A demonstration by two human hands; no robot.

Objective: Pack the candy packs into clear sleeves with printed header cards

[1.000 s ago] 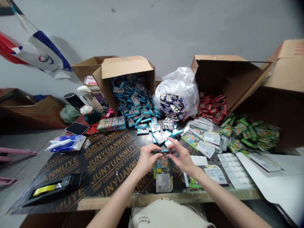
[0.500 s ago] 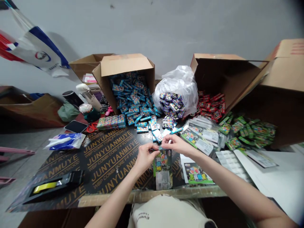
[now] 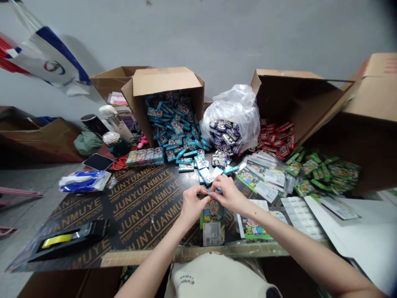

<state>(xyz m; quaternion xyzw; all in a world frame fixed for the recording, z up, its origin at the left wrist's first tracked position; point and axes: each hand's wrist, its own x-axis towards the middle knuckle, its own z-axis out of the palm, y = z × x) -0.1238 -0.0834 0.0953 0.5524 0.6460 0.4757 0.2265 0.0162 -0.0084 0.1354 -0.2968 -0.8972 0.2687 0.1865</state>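
Note:
My left hand (image 3: 192,203) and my right hand (image 3: 228,192) meet at the top edge of a printed pouch (image 3: 212,221) that lies upright on the dark plywood board (image 3: 139,207). Both hands pinch at the pouch's mouth, and a small blue packet (image 3: 211,191) shows between the fingertips. Loose blue packets (image 3: 204,174) lie just beyond my hands. More printed pouches (image 3: 254,228) lie flat to the right of the held one.
A tipped carton of blue packets (image 3: 173,120), a plastic bag of purple packets (image 3: 228,136), a carton of red packets (image 3: 277,138) and a heap of green packets (image 3: 325,171) line the back. A tape dispenser (image 3: 66,240) sits front left; bottles and scissors (image 3: 119,164) stand at left.
My right hand reached out to the loose blue packets and came back to the pouch mouth. The left hand stayed pinched on the pouch's top edge.

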